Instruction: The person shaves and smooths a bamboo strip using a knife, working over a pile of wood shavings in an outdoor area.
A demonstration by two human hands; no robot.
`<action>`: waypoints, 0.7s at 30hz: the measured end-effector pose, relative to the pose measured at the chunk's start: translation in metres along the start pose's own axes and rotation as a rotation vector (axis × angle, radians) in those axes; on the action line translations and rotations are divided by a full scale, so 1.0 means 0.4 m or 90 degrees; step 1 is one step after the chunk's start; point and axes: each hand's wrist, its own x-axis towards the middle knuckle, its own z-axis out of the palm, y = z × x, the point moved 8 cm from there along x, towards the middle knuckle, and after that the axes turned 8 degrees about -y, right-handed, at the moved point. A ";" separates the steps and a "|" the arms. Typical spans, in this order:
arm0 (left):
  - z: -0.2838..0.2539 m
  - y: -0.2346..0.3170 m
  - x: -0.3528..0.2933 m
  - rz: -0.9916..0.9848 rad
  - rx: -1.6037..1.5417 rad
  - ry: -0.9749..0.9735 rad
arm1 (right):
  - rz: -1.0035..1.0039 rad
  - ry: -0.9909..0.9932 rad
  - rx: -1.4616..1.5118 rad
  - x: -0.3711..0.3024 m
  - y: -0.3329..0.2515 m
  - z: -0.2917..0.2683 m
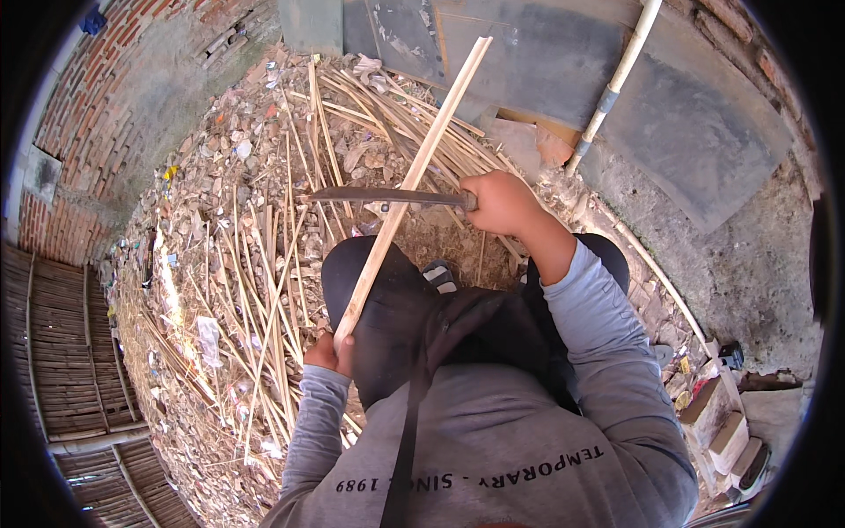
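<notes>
Bamboo strip [409, 180] rises from left hand [330, 354]; right hand's [498, 202] blade [383, 195] crosses it

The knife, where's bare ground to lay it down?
Bare dirt lies just ahead of the knees, under the knife in the right hand. Grey slabs beyond the white pipe are open too. Left is crowded with bamboo strips and debris.

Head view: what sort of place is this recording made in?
Probably an outdoor yard used for splitting bamboo by hand. Loose bamboo strips and shavings cover the ground, a brick wall curves along the left, and the right hand holds a long blade across a bamboo slat.
</notes>
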 end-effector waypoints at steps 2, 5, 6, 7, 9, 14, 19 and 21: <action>-0.006 0.015 0.003 -0.011 -0.013 -0.003 | 0.054 0.007 0.047 0.012 0.047 -0.006; -0.008 0.013 -0.001 -0.002 -0.013 0.019 | 0.107 0.025 0.057 0.017 0.063 -0.027; -0.010 0.012 -0.002 0.005 -0.009 0.030 | 0.075 0.021 0.046 0.013 0.040 -0.026; -0.007 0.010 -0.002 -0.001 -0.014 0.023 | 0.047 0.013 0.038 0.000 0.017 -0.014; -0.002 0.008 -0.001 -0.015 -0.023 0.007 | 0.023 -0.067 -0.027 0.002 -0.020 0.029; -0.011 0.015 0.005 -0.027 0.008 -0.026 | 0.020 -0.067 -0.025 -0.008 -0.039 0.003; -0.021 0.024 0.008 -0.025 0.029 -0.012 | 0.149 0.018 0.052 0.012 0.087 -0.026; -0.015 0.016 0.010 -0.024 0.047 -0.005 | 0.108 0.037 0.055 0.012 0.067 -0.011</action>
